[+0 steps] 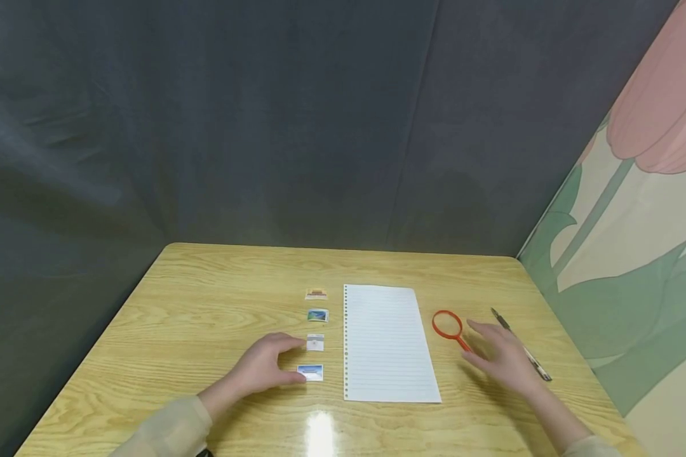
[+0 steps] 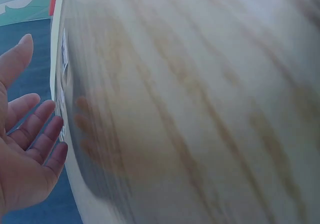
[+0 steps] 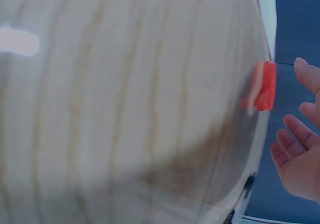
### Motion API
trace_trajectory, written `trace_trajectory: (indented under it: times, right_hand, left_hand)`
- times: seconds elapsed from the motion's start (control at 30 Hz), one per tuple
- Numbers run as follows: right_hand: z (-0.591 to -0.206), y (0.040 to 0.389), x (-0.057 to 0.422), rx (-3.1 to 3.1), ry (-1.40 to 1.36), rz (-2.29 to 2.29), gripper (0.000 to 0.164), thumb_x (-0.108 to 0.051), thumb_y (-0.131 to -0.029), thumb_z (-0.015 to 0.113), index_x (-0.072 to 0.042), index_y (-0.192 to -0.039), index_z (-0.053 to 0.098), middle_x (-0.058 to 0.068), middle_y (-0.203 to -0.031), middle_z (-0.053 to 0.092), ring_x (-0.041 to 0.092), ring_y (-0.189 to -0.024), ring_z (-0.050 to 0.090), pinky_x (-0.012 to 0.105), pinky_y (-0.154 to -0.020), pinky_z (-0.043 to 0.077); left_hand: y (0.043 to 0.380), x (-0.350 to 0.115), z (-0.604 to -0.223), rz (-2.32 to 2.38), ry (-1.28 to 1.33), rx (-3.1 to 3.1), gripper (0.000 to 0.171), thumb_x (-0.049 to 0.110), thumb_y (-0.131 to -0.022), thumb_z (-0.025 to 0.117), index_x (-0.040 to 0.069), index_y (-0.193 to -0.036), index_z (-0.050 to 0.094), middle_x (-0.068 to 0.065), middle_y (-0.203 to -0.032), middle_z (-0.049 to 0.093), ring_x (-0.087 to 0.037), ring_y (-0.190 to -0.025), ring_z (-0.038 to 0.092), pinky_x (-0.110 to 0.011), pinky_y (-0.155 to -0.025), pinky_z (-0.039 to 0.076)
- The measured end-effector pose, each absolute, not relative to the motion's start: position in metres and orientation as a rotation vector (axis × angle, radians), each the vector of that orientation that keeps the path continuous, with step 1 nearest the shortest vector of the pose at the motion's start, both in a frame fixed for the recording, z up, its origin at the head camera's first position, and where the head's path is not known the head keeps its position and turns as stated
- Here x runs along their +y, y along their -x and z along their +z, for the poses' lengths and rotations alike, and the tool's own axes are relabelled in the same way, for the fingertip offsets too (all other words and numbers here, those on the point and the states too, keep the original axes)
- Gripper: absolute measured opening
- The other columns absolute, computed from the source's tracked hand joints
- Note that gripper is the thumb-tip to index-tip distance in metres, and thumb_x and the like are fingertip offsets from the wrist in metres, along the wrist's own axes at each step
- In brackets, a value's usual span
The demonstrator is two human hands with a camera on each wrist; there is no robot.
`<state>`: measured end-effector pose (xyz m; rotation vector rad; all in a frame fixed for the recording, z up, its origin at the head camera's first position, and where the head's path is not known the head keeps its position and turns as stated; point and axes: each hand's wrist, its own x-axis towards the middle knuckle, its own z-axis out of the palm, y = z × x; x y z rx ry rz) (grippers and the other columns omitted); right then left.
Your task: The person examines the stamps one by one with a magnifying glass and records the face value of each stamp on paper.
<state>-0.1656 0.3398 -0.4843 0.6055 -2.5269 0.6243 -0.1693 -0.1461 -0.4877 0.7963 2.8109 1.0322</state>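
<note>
Several small stamp-like picture slips lie in a column on the wooden table. Closest to my left hand (image 1: 263,365) are a blue-and-white slip (image 1: 312,372) at its thumb tip and a pale grey slip (image 1: 316,343) at its fingertips. That hand is held low with thumb and fingers apart; in the left wrist view its fingers (image 2: 37,126) are loosely bent around nothing. On the other side, my right hand (image 1: 503,358) hovers beside a red magnifying glass (image 1: 462,343), thumb spread from the fingers, palm bare. The red handle (image 3: 265,86) shows near it in the right wrist view.
A lined loose-leaf sheet (image 1: 385,346) lies between the slips and the magnifying glass. Farther up the column are a green-blue slip (image 1: 317,315) and a yellowish slip (image 1: 316,294). A pen (image 1: 534,362) lies right of my right hand. Dark cloth (image 1: 297,127) hangs behind the table (image 1: 206,298).
</note>
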Motion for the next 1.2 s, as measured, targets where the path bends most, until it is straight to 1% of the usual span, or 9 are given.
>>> trace_trajectory:
  times: [0.13, 0.17, 0.23, 0.3, 0.37, 0.47, 0.67, 0.9, 1.2]
  right_hand:
    - [-0.492, 0.164, 0.34, -2.548, -0.579, 0.655, 0.061, -0.009, -0.067, 0.089, 0.005, -0.121, 0.065, 0.018, -0.109, 0.068, 0.034, -0.095, 0.064, 0.043, -0.073, 0.053]
    - [-0.493, 0.164, 0.341, -2.551, -0.57, 0.673, 0.061, -0.009, -0.067, 0.089, 0.005, -0.121, 0.065, 0.017, -0.109, 0.069, 0.033, -0.094, 0.064, 0.042, -0.072, 0.053]
    - [-0.496, 0.163, 0.342, -2.553, -0.557, 0.708, 0.059, -0.008, -0.068, 0.089, 0.005, -0.121, 0.065, 0.017, -0.107, 0.069, 0.033, -0.092, 0.063, 0.034, -0.073, 0.053]
    - [-0.499, 0.164, 0.343, -2.558, -0.543, 0.732, 0.058, -0.009, -0.068, 0.089, 0.004, -0.12, 0.066, 0.015, -0.106, 0.069, 0.034, -0.093, 0.063, 0.024, -0.079, 0.05]
    - [-0.502, 0.164, 0.345, -2.568, -0.52, 0.758, 0.057, -0.01, -0.069, 0.089, 0.004, -0.119, 0.066, 0.014, -0.106, 0.07, 0.035, -0.095, 0.063, 0.014, -0.084, 0.043]
    - [-0.505, 0.165, 0.346, -2.583, -0.486, 0.794, 0.055, -0.011, -0.07, 0.089, 0.003, -0.119, 0.067, 0.014, -0.107, 0.07, 0.037, -0.098, 0.063, 0.005, -0.089, 0.033]
    - [-0.506, 0.165, 0.346, -2.581, -0.459, 0.81, 0.053, -0.01, -0.07, 0.088, 0.003, -0.118, 0.068, 0.016, -0.11, 0.07, 0.04, -0.101, 0.061, 0.004, -0.091, 0.029]
    - [-0.51, 0.166, 0.346, -2.556, -0.436, 0.843, 0.051, -0.007, -0.069, 0.088, 0.003, -0.115, 0.069, 0.016, -0.109, 0.07, 0.035, -0.1, 0.061, 0.002, -0.091, 0.029]
    - [-0.515, 0.171, 0.347, -2.519, -0.461, 0.825, 0.047, -0.004, -0.067, 0.089, 0.0, -0.111, 0.071, 0.012, -0.104, 0.07, 0.03, -0.097, 0.061, 0.005, -0.089, 0.033]
  left_hand:
    - [0.17, -0.144, -0.491, 1.052, -0.785, 2.795, 0.062, 0.037, -0.073, 0.088, 0.009, -0.125, 0.068, -0.004, -0.122, 0.066, -0.028, -0.118, 0.058, -0.049, -0.103, 0.045]
    - [0.17, -0.144, -0.492, 1.056, -0.785, 2.793, 0.062, 0.036, -0.072, 0.088, 0.009, -0.124, 0.068, -0.004, -0.122, 0.066, -0.028, -0.117, 0.058, -0.048, -0.102, 0.045]
    - [0.171, -0.143, -0.493, 1.073, -0.788, 2.785, 0.061, 0.036, -0.072, 0.088, 0.009, -0.123, 0.069, -0.003, -0.12, 0.066, -0.027, -0.115, 0.059, -0.048, -0.101, 0.046]
    - [0.171, -0.143, -0.495, 1.088, -0.793, 2.776, 0.06, 0.037, -0.071, 0.089, 0.01, -0.121, 0.07, -0.002, -0.118, 0.067, -0.026, -0.114, 0.059, -0.048, -0.101, 0.046]
    - [0.171, -0.143, -0.497, 1.098, -0.807, 2.77, 0.059, 0.037, -0.07, 0.089, 0.011, -0.12, 0.071, -0.001, -0.117, 0.067, -0.026, -0.113, 0.059, -0.049, -0.101, 0.046]
    - [0.171, -0.142, -0.5, 1.098, -0.822, 2.754, 0.056, 0.036, -0.071, 0.089, 0.013, -0.119, 0.072, 0.001, -0.115, 0.066, -0.025, -0.113, 0.058, -0.049, -0.102, 0.044]
    - [0.173, -0.141, -0.506, 1.082, -0.828, 2.748, 0.054, 0.033, -0.07, 0.089, 0.014, -0.118, 0.072, 0.004, -0.113, 0.062, -0.022, -0.111, 0.055, -0.048, -0.1, 0.045]
    - [0.174, -0.141, -0.507, 1.064, -0.839, 2.755, 0.049, 0.03, -0.071, 0.089, 0.017, -0.115, 0.073, 0.008, -0.113, 0.061, -0.02, -0.11, 0.054, -0.046, -0.1, 0.045]
    - [0.174, -0.142, -0.507, 1.118, -0.856, 2.749, 0.038, 0.026, -0.073, 0.088, 0.019, -0.108, 0.075, 0.01, -0.11, 0.061, -0.021, -0.108, 0.055, -0.047, -0.098, 0.045]
